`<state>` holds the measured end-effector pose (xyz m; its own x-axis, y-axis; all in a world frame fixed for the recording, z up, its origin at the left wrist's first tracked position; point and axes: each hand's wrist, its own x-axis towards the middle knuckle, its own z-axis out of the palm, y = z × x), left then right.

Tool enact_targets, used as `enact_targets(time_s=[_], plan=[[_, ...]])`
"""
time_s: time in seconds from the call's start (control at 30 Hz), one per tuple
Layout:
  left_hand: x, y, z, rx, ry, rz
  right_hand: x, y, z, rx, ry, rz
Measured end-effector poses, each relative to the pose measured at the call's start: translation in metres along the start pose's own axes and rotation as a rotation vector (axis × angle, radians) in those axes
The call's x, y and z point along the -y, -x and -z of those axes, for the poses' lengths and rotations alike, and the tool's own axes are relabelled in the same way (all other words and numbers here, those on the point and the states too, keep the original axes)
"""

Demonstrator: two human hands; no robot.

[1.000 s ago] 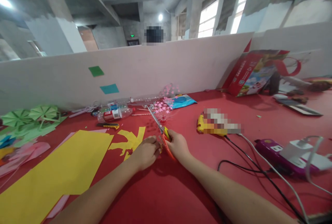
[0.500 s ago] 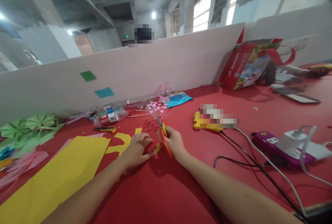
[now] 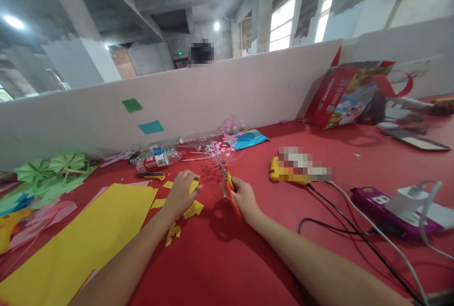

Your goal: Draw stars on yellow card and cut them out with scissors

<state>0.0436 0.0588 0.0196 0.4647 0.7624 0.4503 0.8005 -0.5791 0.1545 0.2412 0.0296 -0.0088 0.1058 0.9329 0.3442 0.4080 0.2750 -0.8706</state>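
My right hand point(image 3: 244, 198) is closed around scissors point(image 3: 231, 190) with orange and yellow handles, their blades pointing away from me. A bit of a small yellow paper piece point(image 3: 225, 196) shows beside its fingers. My left hand point(image 3: 181, 193) hovers over or rests among yellow paper scraps point(image 3: 193, 209); its fingers are curved, with a gap to the thumb. One scrap shows in that gap, and I cannot tell whether the hand touches it. Beyond the scissor tips stand pink paper stars point(image 3: 222, 147) on thin clear stems.
A large yellow paper sheet point(image 3: 106, 225) lies at left, near a utility knife point(image 3: 152, 176) and plastic bottles point(image 3: 159, 160). At right are a yellow glue gun point(image 3: 274, 169), cables and a purple power strip point(image 3: 393, 214). A white partition point(image 3: 213, 93) runs behind.
My left hand has moved left, away from the small yellow stars and onto the scraps, uncovering more of them. The right hand still holds the scissors. The view has shifted slightly.
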Motion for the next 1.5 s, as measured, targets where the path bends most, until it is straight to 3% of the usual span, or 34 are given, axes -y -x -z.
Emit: enact_targets(time_s=[0.17,0.27,0.4,0.53,0.77,0.97,1.2,1.33,1.5], plan=[[0.018,0.07,0.014,0.003,0.083,0.044,0.003,0.006,-0.004,0.072,0.102,0.052],[0.015,0.086,0.008,0.043,0.096,0.035,0.011,0.016,-0.009,0.154,0.195,0.125],[0.007,0.079,0.004,0.151,0.107,0.147,0.024,0.03,-0.021,0.269,0.298,0.283],[0.005,0.076,0.003,0.15,0.121,0.187,0.024,0.035,-0.032,0.348,0.366,0.399],[0.01,0.078,-0.004,0.103,0.1,0.129,0.016,0.033,-0.033,0.272,0.434,0.387],[0.01,0.079,-0.003,0.1,0.11,0.114,0.019,0.032,-0.035,0.365,0.428,0.475],[0.015,0.086,-0.003,0.11,0.097,0.133,0.021,0.033,-0.036,0.405,0.447,0.438],[0.016,0.088,0.006,0.097,0.038,0.128,0.022,0.033,-0.035,0.414,0.445,0.42],[0.016,0.097,0.035,0.178,0.013,0.015,0.018,0.033,-0.036,0.423,0.374,0.364]])
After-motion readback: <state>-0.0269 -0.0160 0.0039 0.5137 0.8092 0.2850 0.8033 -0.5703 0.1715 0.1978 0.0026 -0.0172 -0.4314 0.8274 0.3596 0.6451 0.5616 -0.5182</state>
